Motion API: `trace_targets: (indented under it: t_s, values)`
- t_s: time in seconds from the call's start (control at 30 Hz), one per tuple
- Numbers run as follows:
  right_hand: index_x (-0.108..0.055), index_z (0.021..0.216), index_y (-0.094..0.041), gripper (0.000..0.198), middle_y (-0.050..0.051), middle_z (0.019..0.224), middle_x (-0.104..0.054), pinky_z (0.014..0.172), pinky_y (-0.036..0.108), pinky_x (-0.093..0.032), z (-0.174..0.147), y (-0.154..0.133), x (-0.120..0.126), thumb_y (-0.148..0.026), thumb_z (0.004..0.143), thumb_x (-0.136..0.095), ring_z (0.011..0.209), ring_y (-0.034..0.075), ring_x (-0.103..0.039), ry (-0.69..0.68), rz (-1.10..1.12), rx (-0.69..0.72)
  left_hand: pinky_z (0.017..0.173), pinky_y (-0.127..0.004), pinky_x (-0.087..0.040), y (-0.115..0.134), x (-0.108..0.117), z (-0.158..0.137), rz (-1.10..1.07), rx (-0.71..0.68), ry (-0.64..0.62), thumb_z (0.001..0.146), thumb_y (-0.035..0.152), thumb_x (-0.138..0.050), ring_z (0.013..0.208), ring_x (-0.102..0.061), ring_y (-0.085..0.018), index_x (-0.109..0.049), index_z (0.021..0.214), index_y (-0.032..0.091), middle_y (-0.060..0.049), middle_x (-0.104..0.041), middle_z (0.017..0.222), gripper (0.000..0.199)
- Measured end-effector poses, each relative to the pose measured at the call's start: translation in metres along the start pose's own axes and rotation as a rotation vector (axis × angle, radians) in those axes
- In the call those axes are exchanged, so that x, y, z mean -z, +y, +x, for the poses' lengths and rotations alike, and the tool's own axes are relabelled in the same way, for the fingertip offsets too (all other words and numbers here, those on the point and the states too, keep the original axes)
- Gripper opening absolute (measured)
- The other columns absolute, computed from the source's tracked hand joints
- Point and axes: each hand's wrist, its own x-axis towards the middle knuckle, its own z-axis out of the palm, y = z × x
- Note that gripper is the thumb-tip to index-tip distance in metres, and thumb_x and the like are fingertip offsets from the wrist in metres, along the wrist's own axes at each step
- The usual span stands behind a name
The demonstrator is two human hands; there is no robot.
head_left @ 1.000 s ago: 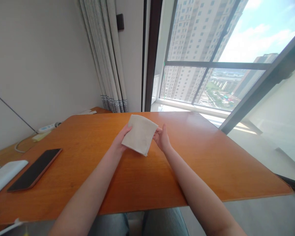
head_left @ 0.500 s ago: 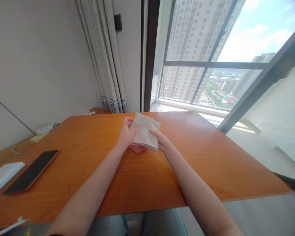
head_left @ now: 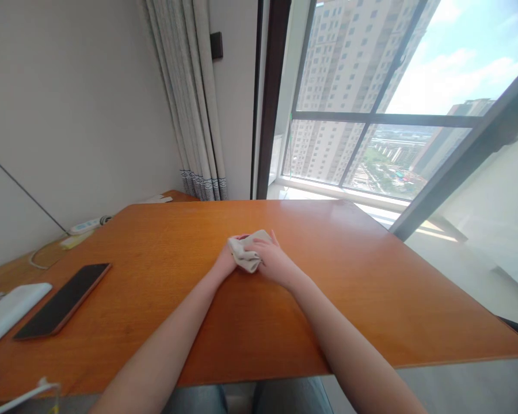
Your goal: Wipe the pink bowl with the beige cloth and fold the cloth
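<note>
A light grey-beige cloth is bunched up between my hands above the middle of the wooden table. My right hand presses on it from the right, fingers bent over its top and one finger raised. On the other side, my left hand curls around a small pink object, its fingers mostly hidden by the cloth. Only a sliver of the pink object's edge, with something dark inside, shows behind the cloth, so its kind cannot be made out.
On the left of the wooden table lie a dark-screened phone or tablet and a white flat item. A white cable sits at the near left corner. Behind are a power strip, a curtain and a large window.
The cloth, held flat and folded by both hands above the pink object, is now lower and crumpled against it. My right hand has moved over the cloth; my left has shifted to the object's side.
</note>
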Motion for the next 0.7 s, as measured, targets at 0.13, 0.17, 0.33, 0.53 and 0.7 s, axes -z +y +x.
trace_targets:
  t_s: [0.13,0.17,0.33,0.53,0.7]
  values:
    - [-0.056,0.103,-0.018,0.036,0.011,0.105,-0.059,0.092,0.043,-0.042,-0.004,-0.003,-0.025,-0.012,0.068,-0.059,0.105,0.025,-0.051,-0.141,-0.244,-0.108,0.102,-0.041,-0.034,-0.002,-0.002,-0.005,0.054,0.020,0.096,0.068,0.020,-0.061,0.109,-0.055,-0.023,-0.056,0.100,0.017,-0.009,-0.062,0.109,0.033]
    - [-0.057,0.102,-0.018,0.034,0.011,0.104,-0.059,0.086,0.038,-0.044,-0.004,-0.001,-0.030,-0.015,0.068,-0.063,0.103,0.025,-0.051,-0.126,-0.264,-0.121,0.102,-0.040,-0.034,-0.001,-0.002,-0.006,0.063,0.041,0.110,0.068,0.018,-0.060,0.108,-0.055,-0.023,-0.056,0.100,0.017,-0.009,-0.062,0.110,0.032]
    - [-0.059,0.096,-0.023,0.025,0.006,0.095,-0.061,0.074,0.032,-0.044,0.000,0.008,-0.038,-0.029,0.074,-0.067,0.094,0.024,-0.051,0.003,-0.265,-0.077,0.098,-0.035,-0.039,0.011,-0.011,-0.017,-0.151,0.159,0.213,0.065,0.018,-0.066,0.112,-0.053,-0.021,-0.051,0.107,0.020,-0.008,-0.057,0.118,0.045]
    - [-0.059,0.079,-0.019,0.013,0.007,0.079,-0.054,0.072,0.036,-0.039,0.004,0.002,-0.048,-0.019,0.085,-0.048,0.079,0.021,-0.044,0.271,-0.387,-0.025,0.076,-0.031,-0.050,0.027,-0.037,-0.032,-0.655,0.211,0.139,0.074,0.040,-0.063,0.085,-0.062,-0.016,-0.050,0.102,0.020,-0.004,-0.063,0.094,0.037]
    - [-0.061,0.087,-0.017,0.014,0.007,0.081,-0.053,0.070,0.034,-0.040,0.005,0.005,-0.062,-0.017,0.083,-0.048,0.077,0.021,-0.043,0.274,-0.308,0.003,0.079,-0.032,-0.049,0.027,-0.023,-0.025,-0.513,0.132,0.125,0.069,0.034,-0.068,0.089,-0.062,-0.018,-0.052,0.107,0.017,-0.005,-0.065,0.092,0.045]
